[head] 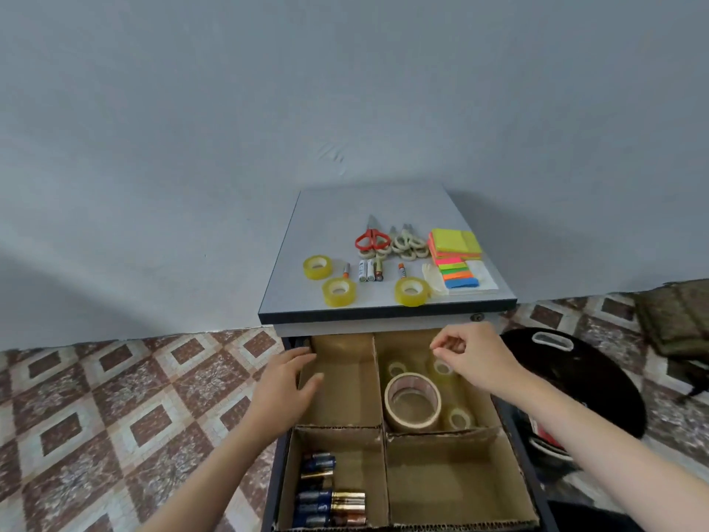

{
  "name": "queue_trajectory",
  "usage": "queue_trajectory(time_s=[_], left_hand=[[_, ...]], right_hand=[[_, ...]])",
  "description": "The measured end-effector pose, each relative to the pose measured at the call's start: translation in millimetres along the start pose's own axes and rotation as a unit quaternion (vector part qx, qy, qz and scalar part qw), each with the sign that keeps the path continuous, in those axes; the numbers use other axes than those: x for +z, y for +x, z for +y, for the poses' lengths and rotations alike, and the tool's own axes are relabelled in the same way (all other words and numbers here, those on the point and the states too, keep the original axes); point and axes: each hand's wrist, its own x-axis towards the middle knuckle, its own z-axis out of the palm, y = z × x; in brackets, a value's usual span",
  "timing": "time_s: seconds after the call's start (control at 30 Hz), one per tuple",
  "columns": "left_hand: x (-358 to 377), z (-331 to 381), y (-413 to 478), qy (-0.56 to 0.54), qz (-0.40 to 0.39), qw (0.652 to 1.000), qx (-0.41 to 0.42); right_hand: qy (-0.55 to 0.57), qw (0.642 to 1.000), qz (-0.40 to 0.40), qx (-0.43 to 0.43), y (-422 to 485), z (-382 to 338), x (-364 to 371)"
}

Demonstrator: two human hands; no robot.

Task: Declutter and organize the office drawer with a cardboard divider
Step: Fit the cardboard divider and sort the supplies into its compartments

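Left hand (286, 382): fingers straight and spread, lying over the left edge of the open drawer (516, 431), fingertips inside the far left compartment. Right hand (472, 359): raised over the far right compartment, fingers loosely curled with the thumb close to the forefinger; nothing can be seen between them.

The cardboard divider (378, 378) sits inside the drawer and splits it into four compartments. Far right compartment: one large tape roll (412, 401) lying flat, with three small clear rolls (460, 418) around it. Near left compartment: a stack of batteries (326, 489) lying on their sides against its left wall.

The worktop (383, 205) above the drawer carries the items not yet sorted. Three yellow tape rolls (339, 291) lie along the front. Behind them are loose batteries (368, 270), red-handled scissors (371, 240) and cream-handled scissors (406, 243), these two just beside each other. At the right lie a stack of bright sticky notes (454, 245), coloured page flags (458, 272) and a white notepad (484, 280).

A black bag (575, 378) rests on the tiled floor (134, 397), to the right of the drawer.
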Motion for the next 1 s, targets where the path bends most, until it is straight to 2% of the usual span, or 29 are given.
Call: queue_trajectory(time_s=[0.13, 0.27, 0.37, 0.53, 0.67, 0.77, 1.0], left_hand=[[-24, 32, 43, 0.000, 0.061, 0.996, 0.071], [-42, 61, 94, 0.012, 0.070, 0.992, 0.108], [-49, 74, 130, 0.060, 0.037, 0.992, 0.107], [-46, 88, 173, 0.125, -0.049, 0.987, 0.092], [-39, 89, 192, 0.135, -0.110, 0.980, 0.096], [-34, 87, 199, 0.148, -0.148, 0.973, 0.092], [-22, 80, 207, 0.109, -0.138, 0.980, 0.093]], right_hand=[[0.005, 1.000, 0.024, -0.015, 39, -3, -17], [-0.014, 0.998, 0.057, -0.025, 89, -12, -28], [-0.035, 0.997, 0.054, -0.040, 120, -22, -29], [-0.095, 0.992, -0.006, -0.084, 153, -37, -20], [-0.131, 0.982, -0.064, -0.119, 171, -41, -5], [-0.168, 0.973, -0.078, -0.136, 182, -45, 2], [-0.184, 0.971, -0.083, -0.124, 193, -47, 10]])
